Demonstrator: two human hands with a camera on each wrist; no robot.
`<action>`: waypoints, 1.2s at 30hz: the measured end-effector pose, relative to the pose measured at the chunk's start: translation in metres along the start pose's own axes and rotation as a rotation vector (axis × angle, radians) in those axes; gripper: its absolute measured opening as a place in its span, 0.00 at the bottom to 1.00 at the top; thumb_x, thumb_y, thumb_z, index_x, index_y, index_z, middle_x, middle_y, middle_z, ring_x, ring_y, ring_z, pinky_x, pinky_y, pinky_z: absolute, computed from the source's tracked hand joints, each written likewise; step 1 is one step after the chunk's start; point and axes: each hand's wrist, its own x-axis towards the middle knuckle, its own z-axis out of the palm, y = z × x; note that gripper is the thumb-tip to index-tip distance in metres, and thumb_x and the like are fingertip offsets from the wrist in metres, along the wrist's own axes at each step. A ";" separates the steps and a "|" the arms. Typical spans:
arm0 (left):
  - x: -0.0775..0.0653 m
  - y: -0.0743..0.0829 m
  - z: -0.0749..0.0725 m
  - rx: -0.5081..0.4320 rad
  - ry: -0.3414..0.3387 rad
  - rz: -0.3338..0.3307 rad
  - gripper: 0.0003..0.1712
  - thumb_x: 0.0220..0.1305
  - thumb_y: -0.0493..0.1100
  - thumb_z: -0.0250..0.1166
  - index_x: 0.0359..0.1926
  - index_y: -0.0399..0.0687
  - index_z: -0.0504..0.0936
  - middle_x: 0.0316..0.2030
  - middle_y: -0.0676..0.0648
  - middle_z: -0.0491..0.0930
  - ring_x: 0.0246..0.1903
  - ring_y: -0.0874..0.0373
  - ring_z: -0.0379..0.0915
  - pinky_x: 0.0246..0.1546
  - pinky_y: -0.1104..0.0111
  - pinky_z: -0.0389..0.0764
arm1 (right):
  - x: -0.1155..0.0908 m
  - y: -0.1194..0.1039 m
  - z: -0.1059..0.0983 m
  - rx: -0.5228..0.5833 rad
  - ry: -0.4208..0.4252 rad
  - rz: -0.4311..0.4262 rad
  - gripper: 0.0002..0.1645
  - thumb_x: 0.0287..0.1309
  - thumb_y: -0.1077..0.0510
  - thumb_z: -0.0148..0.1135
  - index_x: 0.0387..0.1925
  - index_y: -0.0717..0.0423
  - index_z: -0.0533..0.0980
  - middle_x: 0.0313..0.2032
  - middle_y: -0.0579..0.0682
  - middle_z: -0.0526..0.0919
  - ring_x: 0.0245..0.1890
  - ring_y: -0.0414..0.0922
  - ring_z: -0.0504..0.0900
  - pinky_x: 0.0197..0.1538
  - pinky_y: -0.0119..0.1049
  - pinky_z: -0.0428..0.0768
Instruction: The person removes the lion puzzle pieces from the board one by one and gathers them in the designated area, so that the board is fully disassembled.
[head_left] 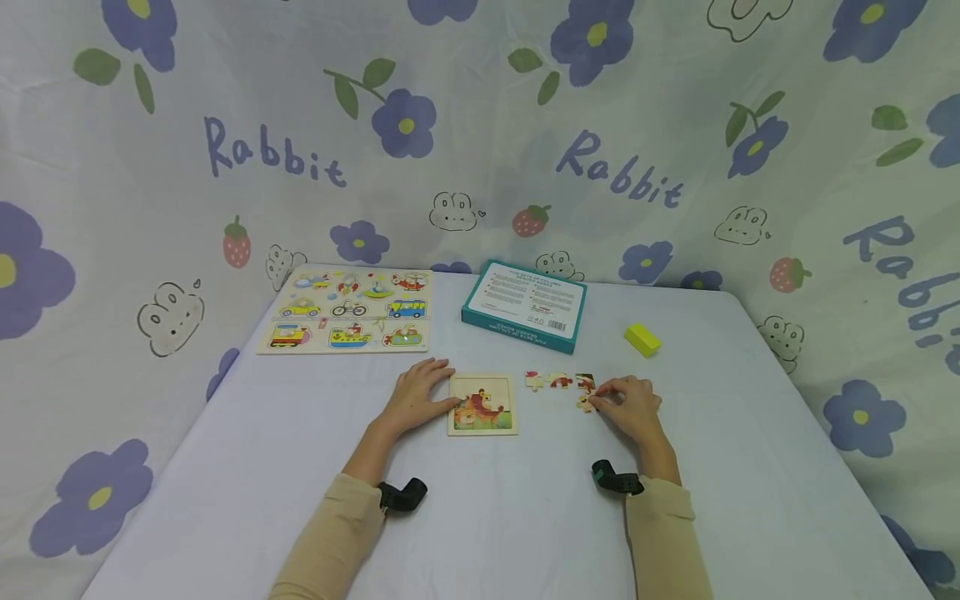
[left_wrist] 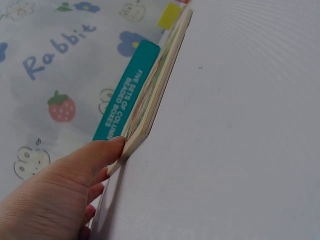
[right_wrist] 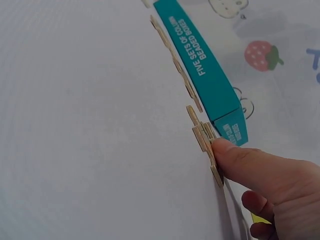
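A square wooden jigsaw tray (head_left: pixel 483 429), partly filled with an animal picture, lies on the table. My left hand (head_left: pixel 414 398) rests at its left side; the thumb (left_wrist: pixel 102 152) touches the edge, and the other fingers are partly hidden. Right of the tray, my right hand (head_left: pixel 632 406) pinches a small puzzle piece (head_left: pixel 584 405) between thumb and fingers, close to the tabletop. Just above it lies another puzzle piece (head_left: pixel 585 381), in a row with a middle piece (head_left: pixel 560 381) and a left piece (head_left: pixel 533 382). In the right wrist view, these pieces appear edge-on.
Behind the pieces lies a teal and white box (head_left: pixel 525 304). A wooden vehicle picture board (head_left: pixel 348 321) is at the back left, and a yellow block (head_left: pixel 642 340) at the right. A printed curtain (head_left: pixel 480 142) hangs behind the white-covered table (head_left: pixel 517 525).
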 end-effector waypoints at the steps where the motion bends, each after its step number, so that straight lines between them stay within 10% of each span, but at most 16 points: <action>1: 0.000 0.000 0.000 0.000 0.000 0.000 0.34 0.54 0.60 0.63 0.58 0.48 0.73 0.63 0.46 0.64 0.65 0.47 0.51 0.59 0.48 0.55 | 0.000 0.000 0.000 0.001 -0.001 0.002 0.14 0.46 0.47 0.69 0.28 0.53 0.80 0.38 0.57 0.75 0.45 0.57 0.63 0.47 0.59 0.52; 21: 0.004 0.000 0.001 0.013 -0.002 -0.004 0.34 0.54 0.61 0.63 0.58 0.49 0.73 0.62 0.47 0.64 0.65 0.48 0.50 0.59 0.48 0.55 | 0.003 0.005 0.001 0.057 0.177 -0.053 0.12 0.61 0.56 0.54 0.36 0.60 0.78 0.34 0.57 0.78 0.41 0.55 0.67 0.46 0.60 0.57; 36: 0.000 0.001 0.000 0.017 -0.004 -0.004 0.34 0.54 0.61 0.63 0.58 0.48 0.73 0.62 0.46 0.65 0.64 0.46 0.51 0.58 0.47 0.56 | 0.003 -0.026 0.020 0.152 0.159 -0.203 0.07 0.58 0.61 0.58 0.33 0.61 0.80 0.30 0.52 0.78 0.34 0.47 0.70 0.36 0.42 0.69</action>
